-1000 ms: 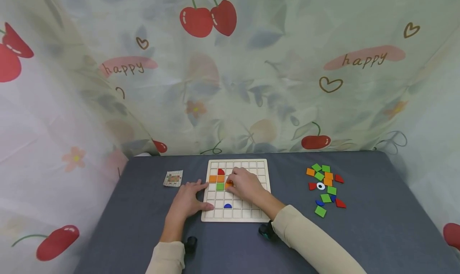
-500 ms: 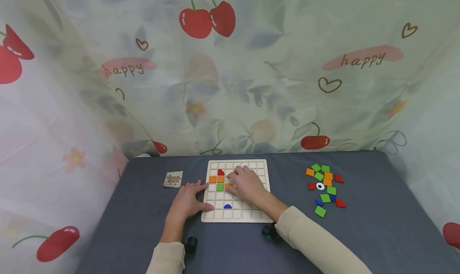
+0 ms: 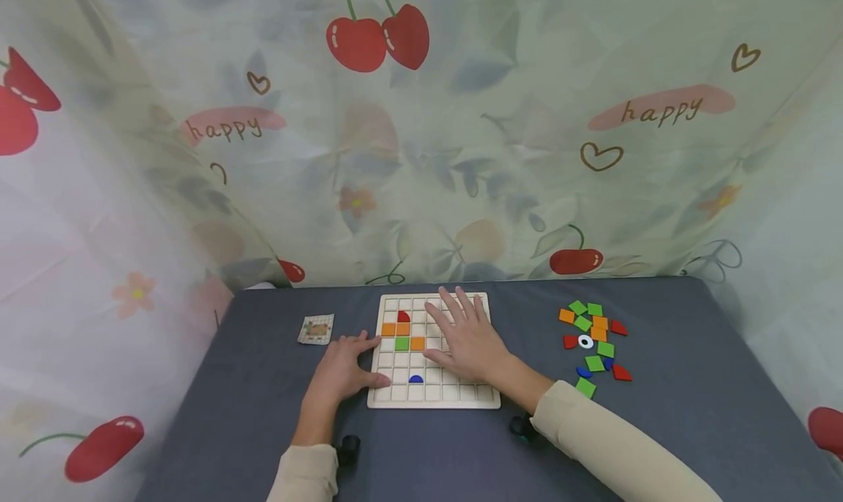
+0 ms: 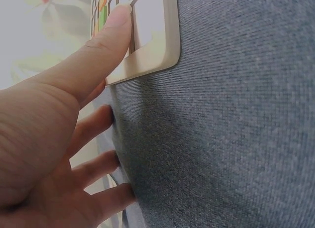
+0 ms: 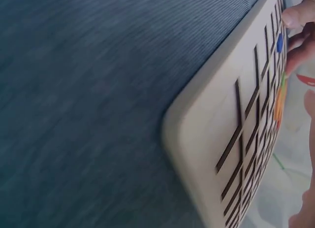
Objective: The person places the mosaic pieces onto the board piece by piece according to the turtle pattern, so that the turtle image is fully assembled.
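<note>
A pale wooden grid board (image 3: 435, 404) lies on the dark cloth. On its left half sit a red quarter-round piece (image 3: 404, 317), a pair of orange squares (image 3: 402, 329), a green square (image 3: 402, 344), another orange square (image 3: 418, 344) and a blue half-round (image 3: 416, 379). At the board's left edge my left hand (image 3: 339, 364) rests with its fingers spread. In the left wrist view, its thumb (image 4: 106, 36) lies on the board's corner. My right hand (image 3: 470, 345), fingers straight and apart, is over the right part of the board, hiding some cells and holding nothing.
Loose green, orange, red and blue pieces lie scattered on the table (image 3: 658, 429) at the right, around a white ring with a black centre (image 3: 585, 342). A small patterned card (image 3: 316, 329) lies left of the board. A printed curtain (image 3: 421, 158) hangs behind.
My right hand has let go of an orange square, left in its cell beside the green one. It has moved right and its fingers have spread. My left hand stays put.
</note>
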A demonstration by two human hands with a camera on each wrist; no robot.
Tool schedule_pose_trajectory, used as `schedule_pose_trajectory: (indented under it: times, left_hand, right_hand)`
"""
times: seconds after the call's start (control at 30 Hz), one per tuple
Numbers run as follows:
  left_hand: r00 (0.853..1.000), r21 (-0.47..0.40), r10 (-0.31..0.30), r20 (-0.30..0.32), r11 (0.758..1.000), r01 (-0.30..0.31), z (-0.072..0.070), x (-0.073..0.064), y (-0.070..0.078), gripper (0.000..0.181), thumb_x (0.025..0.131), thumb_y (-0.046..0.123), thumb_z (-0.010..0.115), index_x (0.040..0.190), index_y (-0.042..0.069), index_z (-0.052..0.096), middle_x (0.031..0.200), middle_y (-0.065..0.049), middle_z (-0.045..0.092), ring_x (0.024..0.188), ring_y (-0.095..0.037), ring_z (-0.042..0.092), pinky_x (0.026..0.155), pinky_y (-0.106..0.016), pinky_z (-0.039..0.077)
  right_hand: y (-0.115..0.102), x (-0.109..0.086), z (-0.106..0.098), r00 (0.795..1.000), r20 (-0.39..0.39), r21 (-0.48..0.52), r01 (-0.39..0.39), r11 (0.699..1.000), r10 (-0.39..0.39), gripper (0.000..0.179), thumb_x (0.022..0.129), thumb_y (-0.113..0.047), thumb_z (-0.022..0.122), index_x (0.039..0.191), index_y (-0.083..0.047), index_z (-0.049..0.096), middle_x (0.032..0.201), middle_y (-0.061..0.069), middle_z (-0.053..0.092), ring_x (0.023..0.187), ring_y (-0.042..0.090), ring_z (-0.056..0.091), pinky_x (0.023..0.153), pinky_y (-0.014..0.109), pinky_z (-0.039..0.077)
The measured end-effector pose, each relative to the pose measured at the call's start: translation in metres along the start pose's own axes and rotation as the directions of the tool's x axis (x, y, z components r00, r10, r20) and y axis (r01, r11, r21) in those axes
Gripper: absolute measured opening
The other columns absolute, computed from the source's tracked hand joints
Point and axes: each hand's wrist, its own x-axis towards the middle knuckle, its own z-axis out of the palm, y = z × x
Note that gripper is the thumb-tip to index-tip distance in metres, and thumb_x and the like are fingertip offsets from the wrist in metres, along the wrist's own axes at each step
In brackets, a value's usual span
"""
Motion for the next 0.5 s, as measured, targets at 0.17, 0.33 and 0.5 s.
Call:
schedule_pose_trajectory:
  times: [0.17, 0.33, 0.5]
  left_hand:
    - [1.0, -0.009, 0.004, -0.004, 1.0, -0.004, 0.0, -0.001, 0.001, 0.087, 0.071, 0.043, 0.093, 0.148, 0.022, 0.056, 0.16, -0.011, 0.045, 0.153, -0.045, 0.031, 0.121, -0.064, 0.03]
    - [1.0, -0.016, 0.003, -0.007, 1.0, -0.003, -0.001, -0.002, 0.0, 0.087, 0.071, 0.042, 0.093, 0.148, 0.023, 0.056, 0.161, -0.01, 0.044, 0.153, -0.046, 0.029, 0.121, -0.064, 0.03]
    - [1.0, -0.016, 0.0, -0.01, 1.0, 0.0, 0.001, -0.001, -0.002, 0.087, 0.07, 0.042, 0.093, 0.148, 0.024, 0.057, 0.161, -0.009, 0.045, 0.153, -0.046, 0.029, 0.121, -0.065, 0.03]
  right_hand:
    - [0.012, -0.012, -0.004, 1.0, 0.0, -0.026, 0.007, 1.0, -0.007, 0.083, 0.097, -0.069, 0.048, 0.163, -0.022, 0.028, 0.173, 0.014, 0.013, 0.159, 0.043, 0.013, 0.126, 0.068, 0.015]
    - [0.026, -0.024, -0.006, 1.0, -0.013, -0.011, -0.017, 1.0, 0.017, 0.083, 0.096, -0.068, 0.051, 0.162, -0.023, 0.029, 0.173, 0.014, 0.014, 0.16, 0.042, 0.012, 0.125, 0.069, 0.012]
    - [0.042, -0.041, -0.003, 0.999, -0.021, -0.004, -0.045, 0.999, 0.045, 0.083, 0.095, -0.068, 0.053, 0.162, -0.023, 0.031, 0.172, 0.014, 0.016, 0.159, 0.041, 0.014, 0.125, 0.069, 0.012]
